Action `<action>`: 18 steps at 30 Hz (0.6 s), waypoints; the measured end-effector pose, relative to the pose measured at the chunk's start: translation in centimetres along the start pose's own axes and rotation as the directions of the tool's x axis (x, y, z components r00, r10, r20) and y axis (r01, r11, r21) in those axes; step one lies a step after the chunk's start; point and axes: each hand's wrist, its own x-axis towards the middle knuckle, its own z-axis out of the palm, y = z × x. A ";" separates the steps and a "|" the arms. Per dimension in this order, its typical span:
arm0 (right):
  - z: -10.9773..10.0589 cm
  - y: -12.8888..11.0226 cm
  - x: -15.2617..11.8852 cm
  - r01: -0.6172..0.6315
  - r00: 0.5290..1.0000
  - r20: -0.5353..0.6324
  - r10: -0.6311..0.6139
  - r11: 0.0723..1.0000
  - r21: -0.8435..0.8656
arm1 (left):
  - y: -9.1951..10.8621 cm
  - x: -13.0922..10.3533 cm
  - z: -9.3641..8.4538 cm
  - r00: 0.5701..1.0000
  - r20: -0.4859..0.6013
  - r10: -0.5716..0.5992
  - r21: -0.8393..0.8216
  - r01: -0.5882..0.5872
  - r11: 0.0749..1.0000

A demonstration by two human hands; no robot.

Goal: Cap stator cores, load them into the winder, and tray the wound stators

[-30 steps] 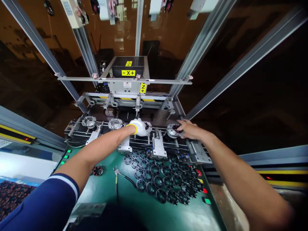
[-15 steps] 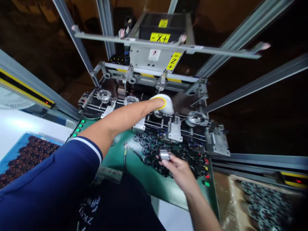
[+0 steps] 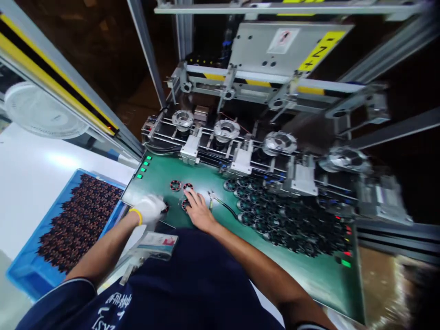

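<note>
Both hands are down on small round copper-wound stators (image 3: 175, 185): gloved left hand (image 3: 148, 209) covers one, bare right hand (image 3: 198, 211) lies flat, fingers spread, over another.

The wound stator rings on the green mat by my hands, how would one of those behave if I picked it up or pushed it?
The wound stator ring lies flat and low, so it would probably slide, not roll or tip. Its solid round shape suggests it stays stiff. The reddish windings look exposed, so a pinch there by the right hand might scuff them; the rim seems safer.

Both hands (image 3: 197, 211) rest on wound stators (image 3: 175, 185) on green bench (image 3: 240, 256)
</note>
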 end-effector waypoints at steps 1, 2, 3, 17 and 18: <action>0.4 -0.3 0.4 0.004 1.000 -0.020 -0.004 0.999 -0.038 | -0.4 -0.9 1.4 0.998 0.000 -0.055 0.006 0.055 0.998; 0.6 -0.6 0.6 0.002 0.999 -0.046 -0.005 0.997 -0.075 | -0.4 -1.2 2.5 0.994 -0.007 -0.109 0.007 0.109 0.994; 0.5 -0.8 0.6 -0.001 0.997 -0.076 -0.008 0.994 -0.109 | -0.4 -1.2 3.4 0.988 -0.020 -0.154 0.004 0.155 0.988; -7.4 4.3 -18.4 -0.522 0.808 -0.466 0.361 0.805 -0.282 | -0.5 1.9 2.9 0.925 -0.338 -0.173 -0.122 0.139 0.983; -7.3 4.5 -18.6 -0.538 0.800 -0.460 0.386 0.800 -0.264 | 0.0 2.7 2.5 0.933 -0.342 -0.113 -0.082 0.090 0.993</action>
